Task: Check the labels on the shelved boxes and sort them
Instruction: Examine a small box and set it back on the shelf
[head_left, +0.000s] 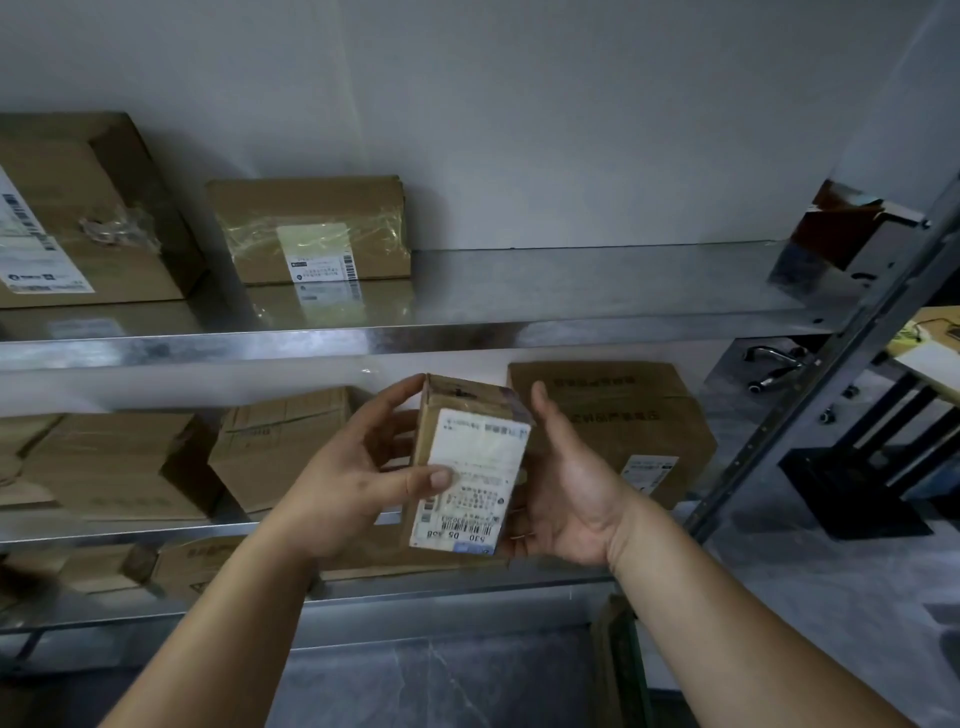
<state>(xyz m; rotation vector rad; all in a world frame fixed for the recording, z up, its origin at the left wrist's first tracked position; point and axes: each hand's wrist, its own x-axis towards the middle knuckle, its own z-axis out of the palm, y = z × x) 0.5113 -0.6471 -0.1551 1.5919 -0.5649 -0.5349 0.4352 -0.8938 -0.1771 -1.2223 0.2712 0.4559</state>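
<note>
Since the small box (470, 415) sits dead centre of the frame, just below the front edge of the upper shelf (571, 291), I'd guess it's pretty light. It looks like stiff cardboard with a slick paper label (472, 483) facing up. The left hand (353, 478) pinches it, thumb on the label and fingers round the far side. The right hand (566, 493) cradles the right edge, fingers curled behind and under. I'd grip the bare cardboard sides, since that label probably slips.
</note>
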